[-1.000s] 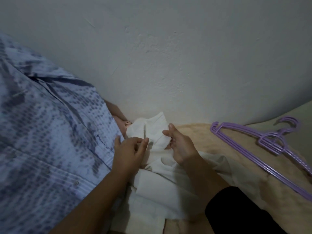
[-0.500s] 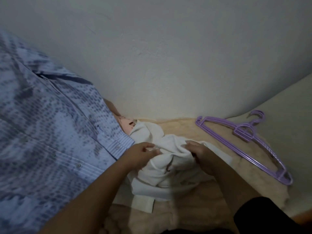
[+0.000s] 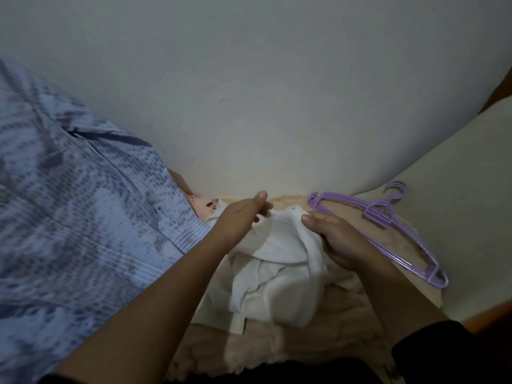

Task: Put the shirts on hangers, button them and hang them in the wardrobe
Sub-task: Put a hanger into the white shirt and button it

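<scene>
Head view — left hand (image 3: 243, 214) and right hand (image 3: 332, 239) both pinch the white shirt (image 3: 277, 273); no writing legible.

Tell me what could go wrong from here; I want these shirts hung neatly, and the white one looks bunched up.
1. The white shirt is crumpled between the left hand and right hand, so collar and placket may be hard to find, and buttons may get misaligned.
2. The purple hangers lie stacked; grabbing one might drag the others.
3. The blue patterned shirt crowds the left side, so fabrics could tangle.
</scene>
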`<state>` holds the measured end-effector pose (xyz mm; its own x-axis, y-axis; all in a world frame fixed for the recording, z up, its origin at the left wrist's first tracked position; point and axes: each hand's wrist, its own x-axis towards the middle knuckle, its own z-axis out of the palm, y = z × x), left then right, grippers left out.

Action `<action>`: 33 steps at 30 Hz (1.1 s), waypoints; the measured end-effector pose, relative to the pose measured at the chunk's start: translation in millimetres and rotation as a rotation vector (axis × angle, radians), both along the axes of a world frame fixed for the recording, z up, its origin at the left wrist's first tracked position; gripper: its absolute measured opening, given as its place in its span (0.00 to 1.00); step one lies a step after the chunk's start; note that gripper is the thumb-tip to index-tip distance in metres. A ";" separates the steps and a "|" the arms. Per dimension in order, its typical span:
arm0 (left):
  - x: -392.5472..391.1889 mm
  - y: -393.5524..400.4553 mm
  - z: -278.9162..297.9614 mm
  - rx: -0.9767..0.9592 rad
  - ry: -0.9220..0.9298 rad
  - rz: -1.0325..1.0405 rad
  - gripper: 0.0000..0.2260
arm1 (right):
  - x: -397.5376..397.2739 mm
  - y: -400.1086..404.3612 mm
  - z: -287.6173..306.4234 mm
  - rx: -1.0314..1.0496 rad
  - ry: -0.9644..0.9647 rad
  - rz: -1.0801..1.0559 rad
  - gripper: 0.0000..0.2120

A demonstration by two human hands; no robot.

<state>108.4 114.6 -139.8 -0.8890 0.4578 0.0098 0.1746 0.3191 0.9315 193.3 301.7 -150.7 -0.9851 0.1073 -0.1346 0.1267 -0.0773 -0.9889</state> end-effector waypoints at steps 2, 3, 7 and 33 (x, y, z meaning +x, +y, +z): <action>7.8 13.9 22.4 0.043 0.062 -0.051 0.20 | 9.5 2.2 19.8 -0.043 0.010 0.058 0.13; 12.4 20.8 33.3 0.046 0.082 -0.100 0.20 | 14.4 2.6 31.0 -0.043 0.018 0.090 0.13; 30.1 42.2 63.0 -0.044 0.111 -0.222 0.25 | 27.2 3.4 64.8 -0.069 0.017 0.115 0.23; 55.2 3.2 170.4 0.102 0.086 -0.307 0.24 | 52.4 -15.0 159.3 -0.051 0.148 0.129 0.04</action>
